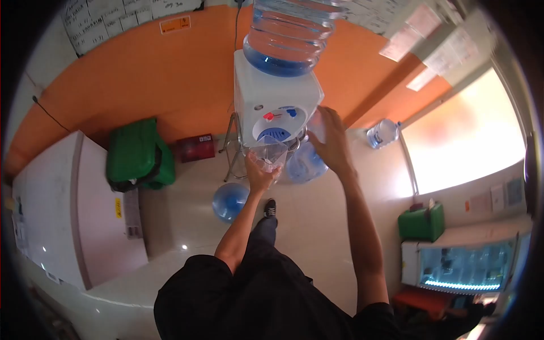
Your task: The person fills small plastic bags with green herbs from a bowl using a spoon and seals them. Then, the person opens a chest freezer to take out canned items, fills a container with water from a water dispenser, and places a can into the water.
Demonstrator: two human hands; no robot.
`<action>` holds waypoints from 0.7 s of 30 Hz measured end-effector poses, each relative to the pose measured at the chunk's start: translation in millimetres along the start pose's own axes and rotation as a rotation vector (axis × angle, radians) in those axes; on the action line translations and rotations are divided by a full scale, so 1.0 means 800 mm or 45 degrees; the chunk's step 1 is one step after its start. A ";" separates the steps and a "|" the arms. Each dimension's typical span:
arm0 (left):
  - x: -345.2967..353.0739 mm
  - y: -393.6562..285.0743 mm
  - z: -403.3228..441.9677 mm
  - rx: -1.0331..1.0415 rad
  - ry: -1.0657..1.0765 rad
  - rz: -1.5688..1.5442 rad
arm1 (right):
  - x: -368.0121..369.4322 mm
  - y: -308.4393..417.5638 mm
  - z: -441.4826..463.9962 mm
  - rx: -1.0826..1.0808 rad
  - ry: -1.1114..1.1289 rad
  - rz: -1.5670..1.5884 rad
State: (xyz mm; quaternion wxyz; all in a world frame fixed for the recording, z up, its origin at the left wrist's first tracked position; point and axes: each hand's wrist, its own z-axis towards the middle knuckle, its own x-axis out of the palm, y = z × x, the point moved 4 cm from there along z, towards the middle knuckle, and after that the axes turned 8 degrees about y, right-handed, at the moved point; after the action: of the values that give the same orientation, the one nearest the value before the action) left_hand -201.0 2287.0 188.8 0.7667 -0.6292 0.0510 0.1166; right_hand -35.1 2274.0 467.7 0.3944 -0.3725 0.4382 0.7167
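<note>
My left hand [262, 173] is closed around a clear plastic container [268, 152], which is tilted in front of the water dispenser [277, 90]. The container is just below the dispenser's red and blue taps. My right hand [334, 141] is raised by the dispenser's right side, thumb and fingers curved round a see-through, pale piece [317, 126] whose kind I cannot make out. A large water bottle [290, 42] stands upside down on the dispenser, with blue-looking water low in it.
Water bottles stand on the floor: one bottle [229, 202] at lower left, another bottle [306, 164] behind my hands, a third bottle [383, 134] by the window. A green bin [133, 150], red box [195, 148] and white cabinet [107, 221] are left. A lit display fridge [467, 266] is right.
</note>
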 end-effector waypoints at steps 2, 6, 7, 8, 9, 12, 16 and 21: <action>0.039 0.018 0.026 -0.025 -0.110 0.027 | 0.053 -0.024 0.075 -0.066 0.144 -0.032; 0.092 0.039 0.069 -0.120 -0.234 0.075 | 0.160 -0.075 0.156 -0.213 0.284 -0.195; 0.099 0.040 0.072 -0.167 -0.224 0.129 | 0.179 -0.082 0.160 -0.234 0.328 -0.235; 0.107 0.045 0.080 -0.205 -0.210 0.185 | 0.198 -0.089 0.166 -0.254 0.359 -0.273; 0.111 0.049 0.083 -0.230 -0.243 0.191 | 0.216 -0.095 0.169 -0.278 0.370 -0.311; 0.129 0.066 0.073 -0.288 -0.286 0.218 | 0.247 -0.107 0.170 -0.262 0.305 -0.338; 0.134 0.077 0.083 -0.293 -0.333 0.294 | 0.264 -0.119 0.169 -0.384 0.158 -0.346; 0.133 0.069 0.109 -0.270 -0.473 0.293 | 0.275 -0.128 0.169 -0.502 0.024 -0.421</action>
State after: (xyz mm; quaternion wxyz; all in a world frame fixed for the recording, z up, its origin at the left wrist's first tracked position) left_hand -117.7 2394.5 130.2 0.6742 -0.6642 -0.0322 0.3214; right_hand -59.6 2482.2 285.7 0.4218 -0.5154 0.2271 0.7105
